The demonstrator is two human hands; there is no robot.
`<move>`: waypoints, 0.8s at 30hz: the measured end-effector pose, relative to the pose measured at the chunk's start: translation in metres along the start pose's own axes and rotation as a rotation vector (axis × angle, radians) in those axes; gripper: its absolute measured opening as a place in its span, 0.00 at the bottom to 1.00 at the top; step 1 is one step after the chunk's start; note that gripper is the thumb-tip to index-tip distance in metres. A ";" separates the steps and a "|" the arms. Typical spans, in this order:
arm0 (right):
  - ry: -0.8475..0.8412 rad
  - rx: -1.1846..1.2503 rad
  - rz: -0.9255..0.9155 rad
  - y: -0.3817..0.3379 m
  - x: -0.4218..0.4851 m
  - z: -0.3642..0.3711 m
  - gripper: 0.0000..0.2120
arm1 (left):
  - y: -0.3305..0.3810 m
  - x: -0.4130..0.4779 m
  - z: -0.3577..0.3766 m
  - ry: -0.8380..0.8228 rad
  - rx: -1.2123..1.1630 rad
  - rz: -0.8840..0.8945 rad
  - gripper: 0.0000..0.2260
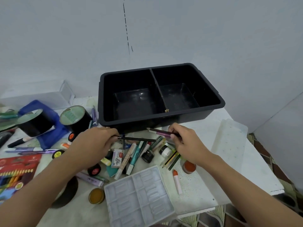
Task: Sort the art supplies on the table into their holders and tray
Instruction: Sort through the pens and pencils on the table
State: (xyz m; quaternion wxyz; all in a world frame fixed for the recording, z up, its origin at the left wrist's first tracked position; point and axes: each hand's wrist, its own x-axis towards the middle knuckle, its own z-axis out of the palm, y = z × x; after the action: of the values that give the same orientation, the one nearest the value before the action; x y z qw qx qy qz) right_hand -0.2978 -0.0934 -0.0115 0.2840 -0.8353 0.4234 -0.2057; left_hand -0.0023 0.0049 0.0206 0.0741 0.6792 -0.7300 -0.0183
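Your left hand (96, 141) pinches one end of a thin black pencil (139, 139) between thumb and fingertips. The shaft sticks out level to your right, clear above the heap of markers, pens, erasers and small paint pots (131, 154) on the white table (205, 177). Gripping it by the end looks like the way to lift it out without dragging its neighbours along. Your right hand (185, 141) curls thumb and fingers round the back end of a purple glitter pen with a white tip (159, 132). That tip points left toward the pencil's free end, and the two are near each other but not touching. Both pieces hang just in front of the near wall of the deep black plastic bin with a centre divider (188, 116). Its two compartments show only bare floor, so I judge the sorting has barely begun. Two black cylindrical holders (77, 120) sit tilted on your left, by a blue plastic piece (49, 112); whether their pale round faces are mouths or covers I cannot tell. Long slim items like these probably belong in those holders rather than the bin, which would mean a reach leftward across the clutter. The white moulded plastic tray with ribbed slots (139, 194) lies nearest you, with nothing in it that I can see.
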 end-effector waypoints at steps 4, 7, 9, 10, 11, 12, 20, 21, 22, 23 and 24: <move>0.025 0.071 -0.096 -0.012 0.000 0.005 0.06 | -0.025 -0.016 0.006 -0.045 -0.178 -0.082 0.04; 0.024 0.053 -0.146 -0.018 0.002 0.010 0.07 | -0.039 -0.027 0.010 -0.031 -0.302 -0.144 0.06; 0.014 0.032 -0.182 -0.023 0.002 0.012 0.09 | -0.045 -0.036 0.009 -0.035 -0.395 -0.150 0.06; 0.009 0.032 -0.204 -0.026 0.002 0.013 0.09 | -0.047 -0.041 0.006 -0.040 -0.442 -0.143 0.06; -0.001 0.039 -0.222 -0.030 0.002 0.014 0.09 | -0.048 -0.045 0.003 -0.042 -0.470 -0.137 0.05; -0.016 0.050 -0.235 -0.035 0.003 0.015 0.09 | -0.050 -0.050 0.000 -0.041 -0.478 -0.138 0.05; -0.222 0.094 -0.324 -0.090 0.028 0.046 0.08 | -0.085 -0.098 -0.016 0.053 -0.695 -0.298 0.06; -0.256 0.105 -0.340 -0.099 0.031 0.054 0.08 | -0.091 -0.106 -0.017 0.067 -0.748 -0.334 0.06; -0.279 0.128 -0.356 -0.109 0.033 0.061 0.07 | -0.097 -0.112 -0.018 0.089 -0.791 -0.365 0.06; -0.297 0.157 -0.366 -0.119 0.036 0.069 0.06 | -0.102 -0.118 -0.020 0.120 -0.827 -0.396 0.05; -0.313 0.192 -0.371 -0.130 0.039 0.076 0.06 | -0.108 -0.123 -0.021 0.153 -0.866 -0.431 0.05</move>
State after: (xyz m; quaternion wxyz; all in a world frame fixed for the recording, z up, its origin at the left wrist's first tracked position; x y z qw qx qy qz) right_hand -0.1552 -0.0404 0.0193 0.3816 -0.8895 0.1922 -0.1617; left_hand 0.1156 0.1207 0.0171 0.3978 0.7210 -0.4905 -0.2851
